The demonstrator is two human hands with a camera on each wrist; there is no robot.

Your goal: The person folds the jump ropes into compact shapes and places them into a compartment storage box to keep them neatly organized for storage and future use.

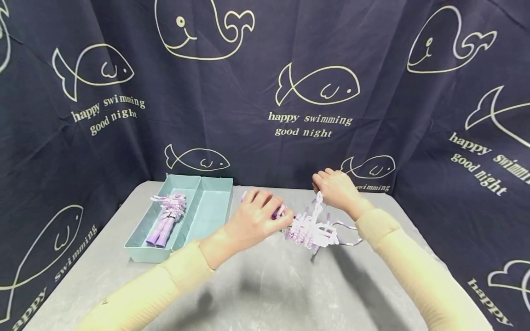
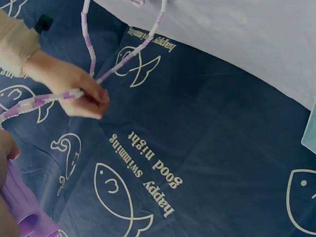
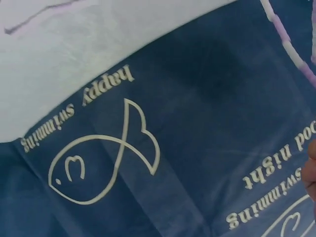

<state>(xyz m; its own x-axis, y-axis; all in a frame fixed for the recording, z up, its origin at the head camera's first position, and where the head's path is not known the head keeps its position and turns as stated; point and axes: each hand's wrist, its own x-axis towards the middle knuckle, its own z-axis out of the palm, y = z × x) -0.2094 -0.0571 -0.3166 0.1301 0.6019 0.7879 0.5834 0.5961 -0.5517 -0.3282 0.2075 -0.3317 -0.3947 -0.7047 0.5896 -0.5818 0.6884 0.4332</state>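
Note:
My left hand (image 1: 256, 218) grips a purple-and-white beaded jump rope (image 1: 308, 230) above the grey table. In the left wrist view its two purple tube handles (image 2: 19, 197) point down, with part of the left hand (image 2: 6, 145) beside them. The rope's beaded strands are bunched to the right of this hand, and a few loops hang loose. Farther right and higher, my right hand (image 1: 337, 188) pinches a strand of the rope with curled fingers. In the right wrist view only a bit of that hand (image 3: 310, 170) shows, below a beaded strand (image 3: 289, 47).
A blue-green tray (image 1: 141, 254) with two long compartments stands on the left of the table (image 1: 232, 294). Another bundled purple-and-white jump rope (image 1: 167, 220) lies in its left compartment. A dark blue curtain (image 1: 248, 110) with fish and whale drawings surrounds the table.

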